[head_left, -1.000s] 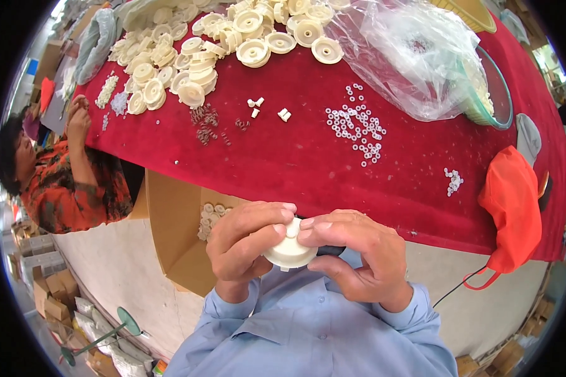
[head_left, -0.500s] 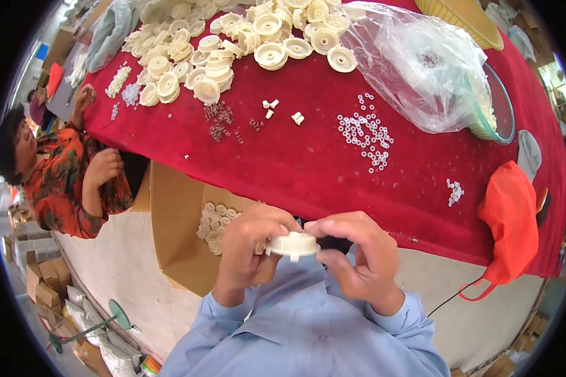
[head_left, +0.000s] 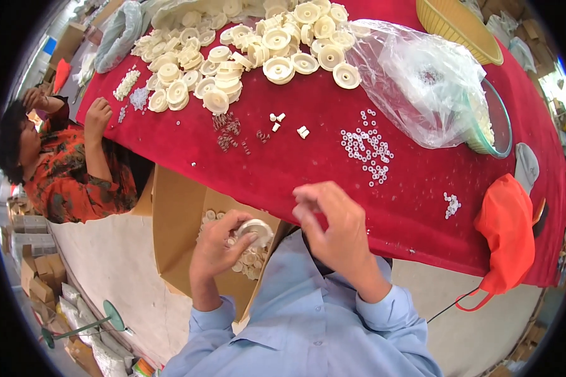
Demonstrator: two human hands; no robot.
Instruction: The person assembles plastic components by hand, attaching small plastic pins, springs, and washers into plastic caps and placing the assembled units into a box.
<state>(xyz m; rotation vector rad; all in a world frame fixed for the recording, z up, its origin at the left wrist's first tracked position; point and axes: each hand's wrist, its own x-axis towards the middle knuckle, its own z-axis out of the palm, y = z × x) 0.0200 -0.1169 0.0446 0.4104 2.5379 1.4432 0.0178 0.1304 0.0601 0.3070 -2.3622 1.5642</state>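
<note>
A round cream plastic part point(head_left: 258, 231) with a raised rim is pinched between the thumb and fingers of my left hand point(head_left: 214, 250). That hand is over the cardboard box point(head_left: 176, 207) below the table's front edge. Similar round parts point(head_left: 250, 262) lie inside the box, partly hidden by my hand. My right hand point(head_left: 341, 223) is raised at the cloth's front edge, its fingers loosely bent and apart from the thumb. Nothing shows in it. On the red cloth beyond are small white rings point(head_left: 368, 151), springs point(head_left: 227, 132) and short cream pegs point(head_left: 303, 132).
A big heap of round cream parts point(head_left: 278, 69) covers the far side of the table. To the right are a clear plastic bag point(head_left: 415, 81), a green-rimmed basket point(head_left: 506, 135), a yellow basket point(head_left: 459, 31) and a red bag point(head_left: 506, 232). Another person point(head_left: 75, 169) sits at the left.
My hands have parted. The left carried the round part left to above the box; the right let go of it and rose toward the table. The other person's arms moved up.
</note>
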